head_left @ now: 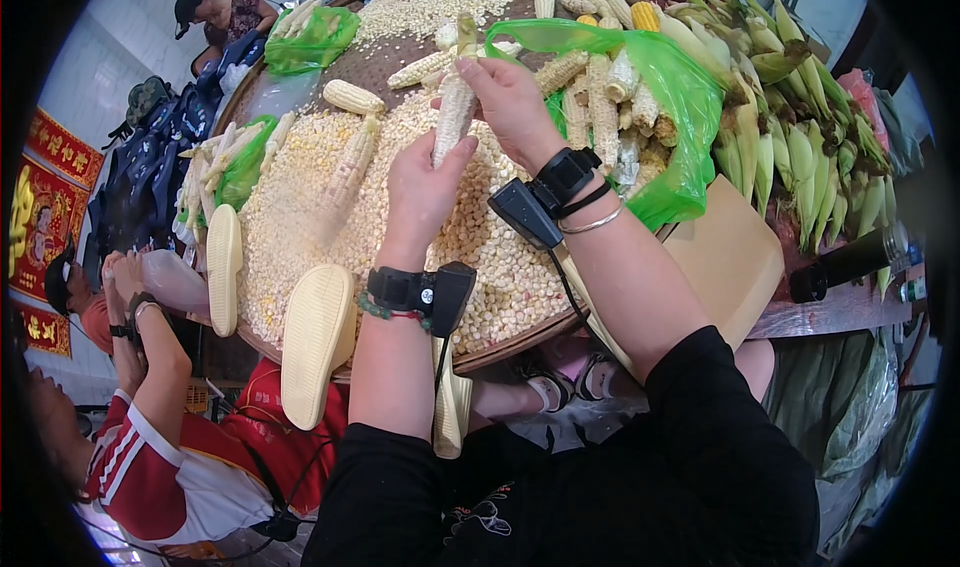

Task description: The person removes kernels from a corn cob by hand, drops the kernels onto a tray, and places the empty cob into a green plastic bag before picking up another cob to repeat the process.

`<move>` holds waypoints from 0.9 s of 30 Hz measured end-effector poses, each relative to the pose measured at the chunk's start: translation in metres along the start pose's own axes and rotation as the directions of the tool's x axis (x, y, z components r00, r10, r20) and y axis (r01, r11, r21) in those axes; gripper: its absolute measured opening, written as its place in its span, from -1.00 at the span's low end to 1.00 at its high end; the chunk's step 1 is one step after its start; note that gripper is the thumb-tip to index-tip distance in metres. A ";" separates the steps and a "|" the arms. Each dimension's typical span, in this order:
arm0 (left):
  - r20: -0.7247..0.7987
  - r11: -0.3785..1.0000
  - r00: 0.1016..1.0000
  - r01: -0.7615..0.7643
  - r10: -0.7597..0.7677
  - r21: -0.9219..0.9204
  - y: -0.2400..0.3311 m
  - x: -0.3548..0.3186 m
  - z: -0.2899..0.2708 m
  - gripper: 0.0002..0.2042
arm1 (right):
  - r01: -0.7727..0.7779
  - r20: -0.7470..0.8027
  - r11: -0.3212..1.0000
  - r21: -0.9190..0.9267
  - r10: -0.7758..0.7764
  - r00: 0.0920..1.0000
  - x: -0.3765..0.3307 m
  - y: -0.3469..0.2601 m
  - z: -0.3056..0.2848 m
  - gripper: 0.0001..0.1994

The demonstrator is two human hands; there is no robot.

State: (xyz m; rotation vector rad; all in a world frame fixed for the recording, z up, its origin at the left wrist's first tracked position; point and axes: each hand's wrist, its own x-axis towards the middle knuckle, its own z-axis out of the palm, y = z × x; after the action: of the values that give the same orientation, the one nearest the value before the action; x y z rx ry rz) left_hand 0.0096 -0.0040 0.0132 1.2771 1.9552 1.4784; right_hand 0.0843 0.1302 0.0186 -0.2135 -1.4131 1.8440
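A pale corn cob stands tilted between my two hands above a broad heap of loose kernels. Its lower end is wrapped by my left hand, with the thumb along its side. Higher up, the fingers of my right hand close round the same cob. The top of the cob is stripped and yellowish, while its lower part looks whitish. Close to my right hand, a green plastic bag holds several stripped cobs.
Cream slippers with ridged soles lean on the tray's near rim. Cobs lie on the kernels. Unhusked corn piles up at right, above a dark bottle. A cardboard piece sits nearer. Another person is at left.
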 end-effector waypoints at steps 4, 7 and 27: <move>0.036 0.993 0.996 0.083 -0.080 -0.084 0.008 -0.001 -0.001 -0.76 | 0.059 -0.018 0.997 -0.058 -0.060 0.998 0.003 0.005 -0.002 -0.66; 0.066 0.955 0.974 0.223 -0.215 -0.194 0.014 -0.003 -0.005 -0.76 | 0.059 0.000 0.998 -0.034 -0.059 0.998 0.000 0.002 0.002 -0.68; 0.071 0.950 0.971 0.238 -0.228 -0.201 0.018 -0.005 -0.006 -0.73 | -0.057 -0.013 0.985 0.162 0.060 0.998 -0.003 -0.010 0.005 -0.74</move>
State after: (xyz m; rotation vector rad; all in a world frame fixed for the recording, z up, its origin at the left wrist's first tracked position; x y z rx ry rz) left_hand 0.0152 -0.0108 0.0309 0.9473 1.7959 1.4748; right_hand 0.0881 0.1248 0.0279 -0.1906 -1.2499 1.9897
